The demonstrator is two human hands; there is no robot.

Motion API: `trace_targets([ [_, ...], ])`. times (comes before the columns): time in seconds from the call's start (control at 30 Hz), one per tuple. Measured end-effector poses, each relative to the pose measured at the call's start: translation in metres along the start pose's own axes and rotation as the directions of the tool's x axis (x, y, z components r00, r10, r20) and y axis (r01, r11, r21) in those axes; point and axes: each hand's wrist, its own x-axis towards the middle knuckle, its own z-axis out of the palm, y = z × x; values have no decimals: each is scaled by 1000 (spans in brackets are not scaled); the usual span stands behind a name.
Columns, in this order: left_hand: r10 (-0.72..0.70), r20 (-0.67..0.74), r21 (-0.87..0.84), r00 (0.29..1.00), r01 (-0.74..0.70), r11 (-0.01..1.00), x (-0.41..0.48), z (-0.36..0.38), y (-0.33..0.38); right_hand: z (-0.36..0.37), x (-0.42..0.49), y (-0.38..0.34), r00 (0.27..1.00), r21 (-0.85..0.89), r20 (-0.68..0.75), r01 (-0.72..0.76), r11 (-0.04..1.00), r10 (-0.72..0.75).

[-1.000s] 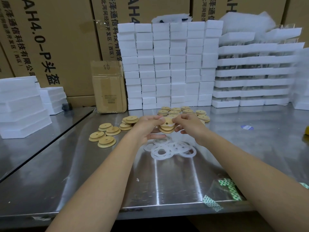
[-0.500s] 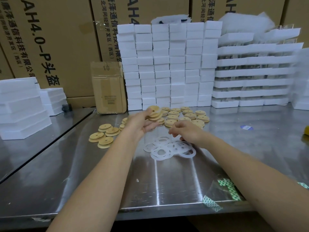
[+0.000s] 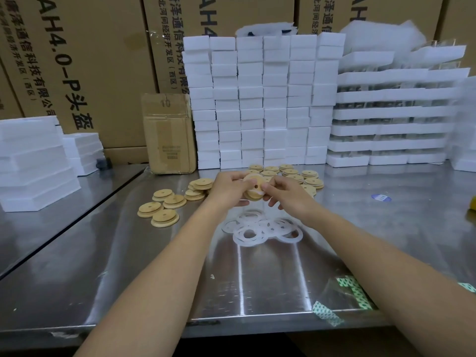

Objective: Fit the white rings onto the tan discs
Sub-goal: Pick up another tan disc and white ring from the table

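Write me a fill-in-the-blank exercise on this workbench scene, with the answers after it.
1. Both hands hold a tan ____ above the table.
2. The loose white rings lie flat on the ____.
3. The small cardboard box stands to the ____ of the stacked white blocks.
Answers: disc; table; left

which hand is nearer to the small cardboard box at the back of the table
Left. The left hand holds the tan disc just right of and in front of the small cardboard box. The right hand is farther right, beyond the disc.
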Motion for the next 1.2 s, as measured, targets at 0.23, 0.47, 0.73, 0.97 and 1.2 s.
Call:
trace_targets([
  [0.23,-12,39,-64,999,14,998,0,-11,-1,-2,1,-3,999,55,32,-3,998,1],
  [0.47,21,42,-22,999,-20,1000,1,-11,-1,0,-1,1,986,18,105,-135,991,133],
  [0.73,26,43,-51,999,-23,998,2,-10,1,-4,2,-1,980,178,96,-187,966,172],
  [0.97,-58,106,-220,993,81,972,3,-12,2,-9,4,-4,987,381,111,-148,912,114],
  [1.2,-125,33,-390,992,128,912,9,-13,9,-3,8,-14,993,407,106,-82,910,42],
])
